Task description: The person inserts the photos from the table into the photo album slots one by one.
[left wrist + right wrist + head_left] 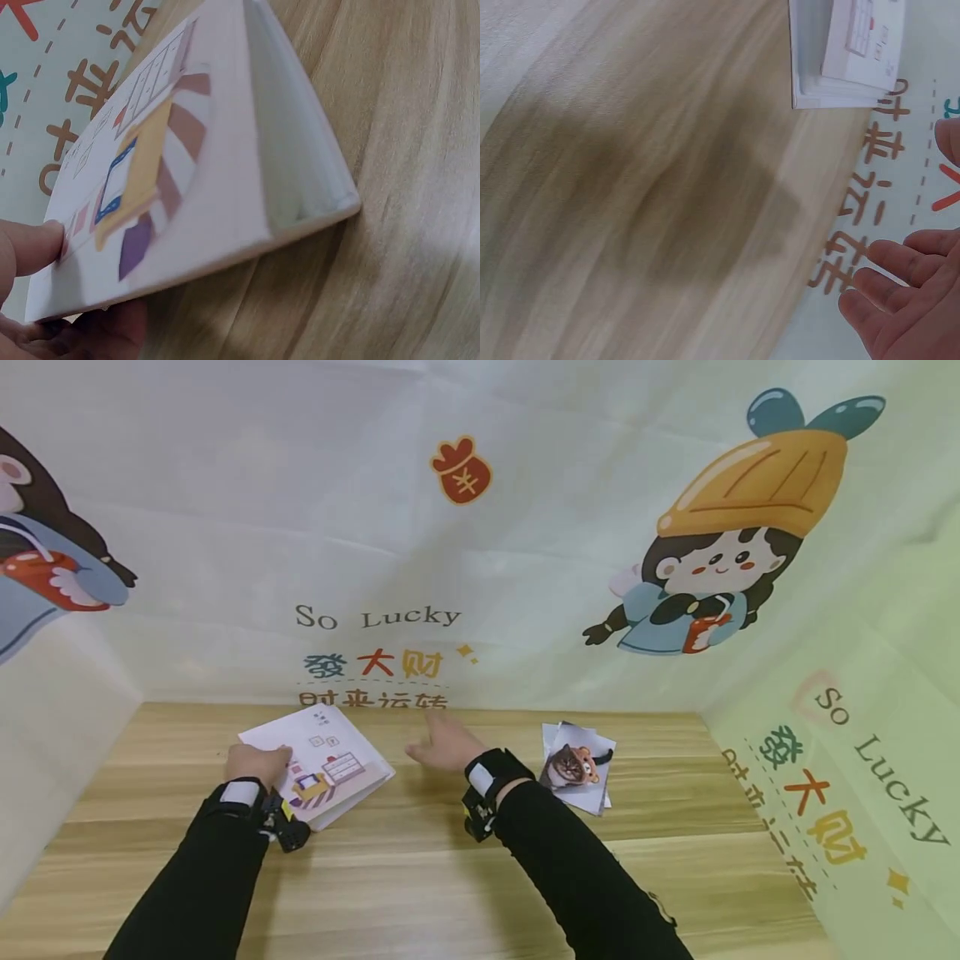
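White booklet (pixel 322 764) was gripped at its corner by left hand (pixel 257 766); right hand (pixel 442 745) was held open, fingers spread, above wooden table (pixel 420 868).

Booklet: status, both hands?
Left hand pinches white booklet at its corner, cover lifted. Right hand open, holding nothing. Photo stack apart, nothing obstructing.

Booklet (pixel 318 764) on the table (pixel 420 877), left of centre, near the back edge. Left hand (pixel 257 766) at its left edge, thumb on top, fingers under. Right hand (pixel 442 745) just right of booklet, above the table. Photo stack (pixel 577 767) further right, well apart from booklet. Backdrop (pixel 480 552) behind everything.
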The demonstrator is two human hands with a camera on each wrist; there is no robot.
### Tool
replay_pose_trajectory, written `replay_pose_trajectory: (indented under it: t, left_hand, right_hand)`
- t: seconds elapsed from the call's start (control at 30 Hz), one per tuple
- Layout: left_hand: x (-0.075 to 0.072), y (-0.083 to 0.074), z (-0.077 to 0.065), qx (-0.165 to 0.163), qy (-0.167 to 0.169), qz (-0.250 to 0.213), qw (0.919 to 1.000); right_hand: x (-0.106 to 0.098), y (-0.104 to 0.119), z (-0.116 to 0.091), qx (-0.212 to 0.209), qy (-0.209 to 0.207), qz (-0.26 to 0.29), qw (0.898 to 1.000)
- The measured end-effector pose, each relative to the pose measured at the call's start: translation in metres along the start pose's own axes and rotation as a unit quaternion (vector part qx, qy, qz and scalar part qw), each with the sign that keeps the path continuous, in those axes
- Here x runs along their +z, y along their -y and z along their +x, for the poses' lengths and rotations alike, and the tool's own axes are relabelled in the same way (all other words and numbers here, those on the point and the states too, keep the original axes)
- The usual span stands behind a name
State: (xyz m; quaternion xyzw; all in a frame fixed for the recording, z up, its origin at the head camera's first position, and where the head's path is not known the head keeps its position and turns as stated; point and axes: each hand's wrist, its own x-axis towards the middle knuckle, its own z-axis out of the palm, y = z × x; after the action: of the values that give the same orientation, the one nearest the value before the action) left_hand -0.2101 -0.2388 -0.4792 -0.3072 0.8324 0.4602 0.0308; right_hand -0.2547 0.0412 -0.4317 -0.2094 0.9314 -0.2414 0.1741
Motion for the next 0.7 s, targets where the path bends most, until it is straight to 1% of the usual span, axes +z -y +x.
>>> replay_pose_trajectory:
  t: [0.13, 0.27, 0.37, 0.43, 0.6, 0.7]
  left_hand:
    - [0.007, -0.008, -0.002, 0.035, 0.024, 0.027, 0.9988]
    - [0.020, -0.018, -0.007, 0.044, 0.045, 0.037, 0.9974]
    - [0.032, -0.024, -0.013, 0.051, 0.063, 0.038, 0.9960]
    - [0.040, -0.028, -0.016, 0.062, 0.073, 0.040, 0.9946]
    - [0.059, -0.040, -0.028, 0.089, 0.101, 0.049, 0.9898]
    - [0.068, -0.046, -0.035, 0.106, 0.116, 0.062, 0.9856]
  right_hand:
    - [-0.001, -0.003, -0.002, 0.014, 0.010, -0.009, 1.000]
    - [-0.002, -0.004, -0.003, 0.024, 0.016, -0.010, 1.000]
    - [-0.001, -0.007, -0.004, 0.028, 0.016, 0.002, 0.999]
    - [0.001, -0.010, -0.004, 0.034, 0.017, 0.015, 0.999]
    - [0.000, -0.020, -0.006, 0.064, 0.023, 0.039, 0.997]
    - [-0.003, -0.024, -0.010, 0.084, 0.027, 0.058, 0.994]
